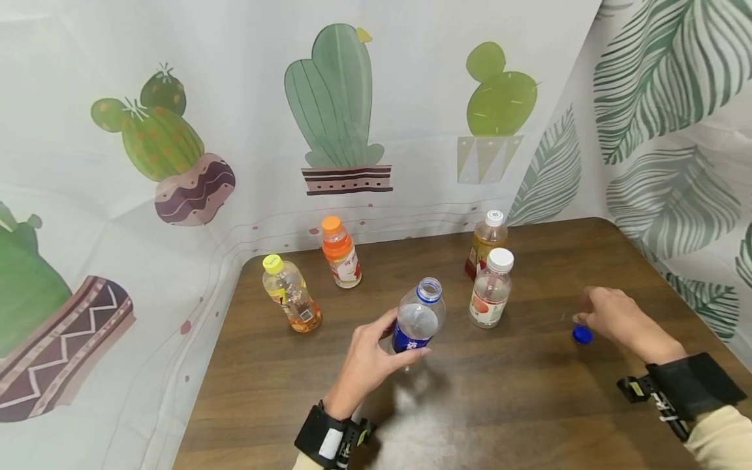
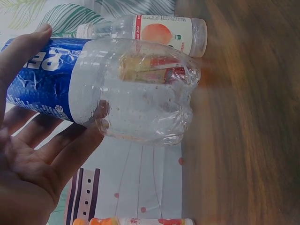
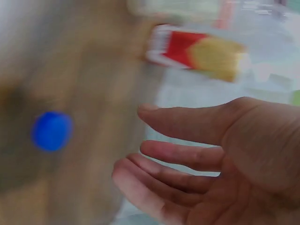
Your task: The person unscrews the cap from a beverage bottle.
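Note:
My left hand (image 1: 369,358) holds a clear plastic bottle (image 2: 145,93) with a blue label around its middle. Its mouth is uncapped, and its base hangs a little above the table. Over on the right, a blue bottle cap (image 1: 582,335) lies on the wood. Close beside it is my right hand (image 1: 621,320), its fingers loosely bent with nothing between them. In the right wrist view, a gap separates the fingertips from the cap, and the picture is blurred.
Behind the held bottle stand a white-capped bottle with a peach label (image 1: 491,290) and another white-capped bottle (image 1: 489,241). An orange-capped bottle (image 1: 341,253) and a yellow-capped bottle (image 1: 292,295) stand at the left. A printed cloth (image 1: 423,98) hangs behind the table (image 1: 499,405).

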A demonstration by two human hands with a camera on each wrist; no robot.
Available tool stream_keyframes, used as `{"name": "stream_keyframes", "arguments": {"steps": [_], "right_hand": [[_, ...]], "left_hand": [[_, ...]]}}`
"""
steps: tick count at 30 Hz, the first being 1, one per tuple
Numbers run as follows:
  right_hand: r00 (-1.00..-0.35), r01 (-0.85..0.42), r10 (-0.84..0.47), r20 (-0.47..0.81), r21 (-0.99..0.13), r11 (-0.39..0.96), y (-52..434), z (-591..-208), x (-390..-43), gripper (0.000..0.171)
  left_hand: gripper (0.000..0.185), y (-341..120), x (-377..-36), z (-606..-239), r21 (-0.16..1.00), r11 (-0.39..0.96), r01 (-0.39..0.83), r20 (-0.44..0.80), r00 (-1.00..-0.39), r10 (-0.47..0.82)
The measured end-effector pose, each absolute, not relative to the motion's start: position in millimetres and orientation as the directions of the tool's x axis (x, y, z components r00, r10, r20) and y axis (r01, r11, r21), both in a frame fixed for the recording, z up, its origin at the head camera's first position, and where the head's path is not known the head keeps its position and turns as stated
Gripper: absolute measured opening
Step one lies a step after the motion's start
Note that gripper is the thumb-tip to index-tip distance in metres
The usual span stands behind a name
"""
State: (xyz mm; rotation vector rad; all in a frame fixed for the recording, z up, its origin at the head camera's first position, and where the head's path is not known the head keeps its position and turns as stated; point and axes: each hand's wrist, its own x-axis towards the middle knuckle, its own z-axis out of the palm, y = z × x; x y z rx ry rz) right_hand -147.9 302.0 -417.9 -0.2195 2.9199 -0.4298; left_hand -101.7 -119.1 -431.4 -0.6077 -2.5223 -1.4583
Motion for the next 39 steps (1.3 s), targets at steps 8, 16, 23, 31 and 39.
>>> {"name": "stream_keyframes", "arguments": {"steps": [8,16,23,31,39], "right_hand": [[-0.974,-0.212,-0.225,0.011,-0.385,0.898,258.7,-350.0,-141.1,0.04],[-0.894,-0.426,-0.308,0.326,-0.402,0.811,207.8,-293.3,-114.9,0.028],[-0.867,-0.497,-0.409,0.284,-0.53,0.687,159.0,-264.5,-104.1,0.038],[-0.836,-0.527,-0.489,0.249,-0.612,0.589,123.0,-265.3,-100.5,0.045],[-0.809,-0.559,-0.529,0.256,-0.613,0.558,106.0,-279.2,-104.7,0.039]], "left_hand": [[0.058,-118.7,-105.6,-428.7,0.799,0.42,0.431,0.346,-0.9,0.265],[0.061,-117.8,-107.9,-428.5,0.791,0.421,0.445,0.342,-0.891,0.298],[0.062,-116.5,-107.6,-428.3,0.786,0.424,0.45,0.348,-0.889,0.299],[0.06,-113.1,-107.1,-429.9,0.794,0.404,0.454,0.351,-0.885,0.306],[0.061,-110.7,-105.7,-428.7,0.796,0.389,0.463,0.356,-0.879,0.317]]}}
